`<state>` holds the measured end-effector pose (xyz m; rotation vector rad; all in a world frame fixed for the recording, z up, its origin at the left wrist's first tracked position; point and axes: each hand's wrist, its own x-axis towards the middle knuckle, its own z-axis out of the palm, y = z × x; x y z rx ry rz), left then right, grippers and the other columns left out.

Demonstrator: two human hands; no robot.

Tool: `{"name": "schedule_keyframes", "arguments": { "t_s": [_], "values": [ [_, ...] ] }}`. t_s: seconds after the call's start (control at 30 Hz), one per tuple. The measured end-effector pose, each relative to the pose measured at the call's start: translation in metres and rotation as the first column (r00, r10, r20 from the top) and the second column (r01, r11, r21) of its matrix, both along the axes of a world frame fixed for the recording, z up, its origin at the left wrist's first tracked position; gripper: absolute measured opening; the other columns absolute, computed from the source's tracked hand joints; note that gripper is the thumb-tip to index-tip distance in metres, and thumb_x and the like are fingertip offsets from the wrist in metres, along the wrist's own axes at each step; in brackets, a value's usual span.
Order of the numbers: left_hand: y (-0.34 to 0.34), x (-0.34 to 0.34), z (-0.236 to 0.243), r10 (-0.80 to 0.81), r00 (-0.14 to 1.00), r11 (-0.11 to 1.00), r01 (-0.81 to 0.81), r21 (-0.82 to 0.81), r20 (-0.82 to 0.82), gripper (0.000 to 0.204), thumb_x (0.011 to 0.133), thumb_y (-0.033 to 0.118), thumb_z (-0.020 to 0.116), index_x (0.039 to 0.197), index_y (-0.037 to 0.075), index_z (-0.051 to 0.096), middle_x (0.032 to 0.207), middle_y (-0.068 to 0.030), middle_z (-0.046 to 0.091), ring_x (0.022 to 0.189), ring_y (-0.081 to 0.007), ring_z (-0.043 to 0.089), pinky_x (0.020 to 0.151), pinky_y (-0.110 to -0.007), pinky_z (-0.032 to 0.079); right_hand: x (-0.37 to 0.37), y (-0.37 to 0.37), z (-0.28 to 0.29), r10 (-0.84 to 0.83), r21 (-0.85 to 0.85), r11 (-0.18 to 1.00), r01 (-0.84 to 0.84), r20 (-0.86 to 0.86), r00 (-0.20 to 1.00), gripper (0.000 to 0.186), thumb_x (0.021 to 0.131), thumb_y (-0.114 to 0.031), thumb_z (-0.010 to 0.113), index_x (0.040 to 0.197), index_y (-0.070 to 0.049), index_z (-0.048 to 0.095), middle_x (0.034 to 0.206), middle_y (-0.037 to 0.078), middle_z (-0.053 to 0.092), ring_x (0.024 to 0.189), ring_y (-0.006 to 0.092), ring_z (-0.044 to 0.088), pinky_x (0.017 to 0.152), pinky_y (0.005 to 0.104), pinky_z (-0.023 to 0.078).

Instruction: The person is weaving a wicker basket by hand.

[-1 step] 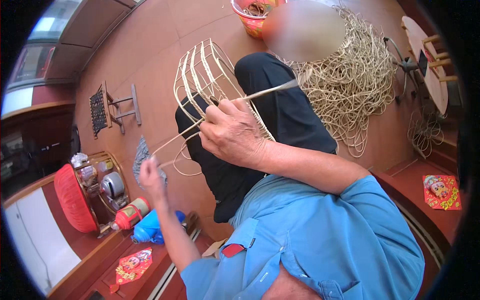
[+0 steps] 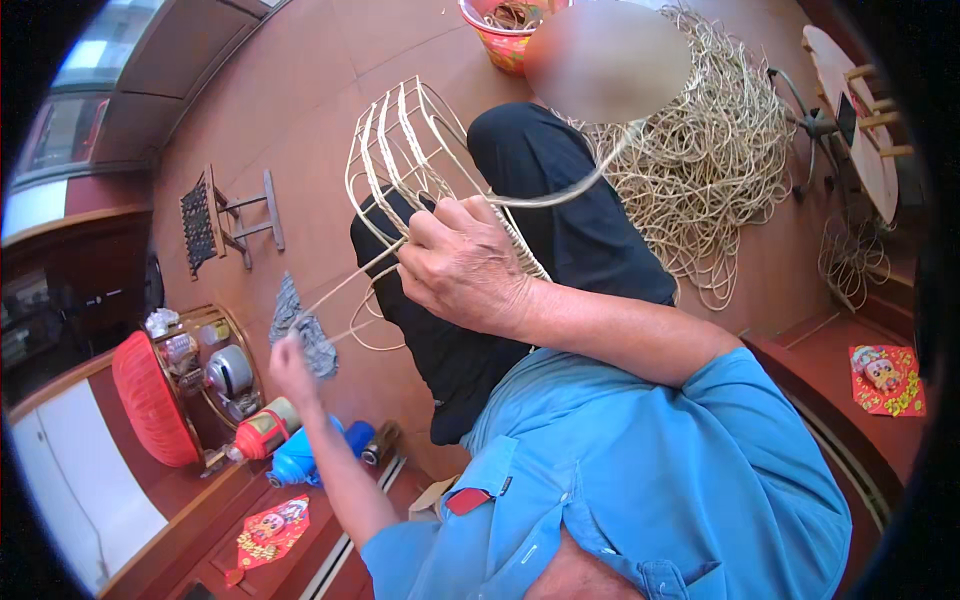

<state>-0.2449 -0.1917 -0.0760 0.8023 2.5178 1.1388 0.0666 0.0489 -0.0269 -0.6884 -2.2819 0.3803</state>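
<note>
The reddish-brown floor (image 2: pixel 300 130) forms the site. A large heap of pale cord (image 2: pixel 710 170) lies on it beyond the person's right knee, partly covered by a blurred oval patch. The seated person wears dark trousers (image 2: pixel 575 230) and a blue shirt (image 2: pixel 650 470). A round wooden table (image 2: pixel 850 120) appears tilted at the right edge.

The item under inspection, an openwork frame (image 2: pixel 389 140) of pale ribs, is positioned at the knees, with a closely wound rim on the side toward the lap (whether it bears on the left thigh cannot be determined). A low stool (image 2: pixel 205 220) with a dark woven seat is noted to the left. Below it is a red domed cover (image 2: pixel 155 400); at the top, a patterned red bucket (image 2: pixel 500 45) contains more cord. A crumpled grey cloth (image 2: pixel 315 345) lies just beyond the left hand.

The right hand (image 2: pixel 465 265) is clenched around the near part of the frame. The left hand (image 2: pixel 293 368), blurred, has its fingers closed on a thin strand (image 2: pixel 350 283) that runs taut to the frame beside the right hand. A thicker pale length (image 2: pixel 575 193) curves away to the right.
</note>
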Motion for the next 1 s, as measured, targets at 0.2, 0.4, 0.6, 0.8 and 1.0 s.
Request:
{"name": "schedule_keyframes", "arguments": {
  "t_s": [0.2,0.4,0.6,0.8,1.0],
  "values": [
    [-0.276,-0.167,0.021,0.664,0.517,0.366,-0.855,-0.367,-0.541,0.055,0.104,0.044,0.062,0.1,-0.007,0.083,0.098,-0.0285,0.079,0.099,-0.0407,0.076,0.091,-0.053,0.055,-0.001,-0.001,0.005,0.056,-0.042,0.997,-0.059,-0.063,0.996,0.019,0.086,-0.027,0.079,0.077,-0.016,0.066,0.092,0.003,0.054,0.091,0.0224,0.057,0.083,0.0436,0.041],
    [-0.085,-0.035,0.0,0.13,0.984,0.982,-0.111,-0.154,0.122,0.036,0.111,0.027,0.066,0.13,-0.003,0.074,0.116,-0.0119,0.078,0.098,-0.0207,0.076,0.086,-0.037,0.062,0.003,0.005,-0.005,-0.01,-0.038,0.999,0.008,-0.059,0.998,0.018,0.084,-0.023,0.08,0.075,-0.016,0.066,0.087,0.002,0.055,0.088,0.0238,0.058,0.08,0.0424,0.042],
    [0.113,0.216,0.051,-0.236,0.869,0.884,0.008,0.467,0.434,0.03,0.115,0.013,0.06,0.137,-0.005,0.07,0.128,-0.0091,0.075,0.116,-0.0148,0.07,0.103,-0.032,0.057,-0.002,0.006,0.009,0.053,-0.002,0.999,-0.053,-0.024,0.998,0.019,0.085,-0.025,0.08,0.074,-0.017,0.067,0.085,0.001,0.059,0.085,0.0239,0.058,0.079,0.0425,0.042],
    [0.127,0.222,0.037,-0.192,0.907,0.867,-0.023,0.498,0.375,0.029,0.115,0.01,0.06,0.136,-0.006,0.071,0.123,-0.009,0.077,0.113,-0.0122,0.069,0.102,-0.029,0.056,0.003,0.006,0.011,0.061,0.004,0.998,-0.061,0.018,0.998,0.021,0.088,-0.028,0.078,0.075,-0.014,0.068,0.085,0.004,0.059,0.086,0.0264,0.06,0.079,0.0448,0.042],
    [0.129,0.215,0.041,-0.328,0.564,0.795,-0.269,0.544,0.758,0.026,0.113,0.011,0.063,0.132,-0.004,0.073,0.122,-0.0096,0.078,0.108,-0.0141,0.073,0.102,-0.032,0.058,0.022,0.017,0.017,0.164,-0.189,0.966,-0.177,-0.082,0.983,0.018,0.092,-0.008,0.074,0.11,-0.01,0.073,0.096,0.009,0.069,0.09,0.03,0.068,0.081,0.0436,0.048]
  ]
}}
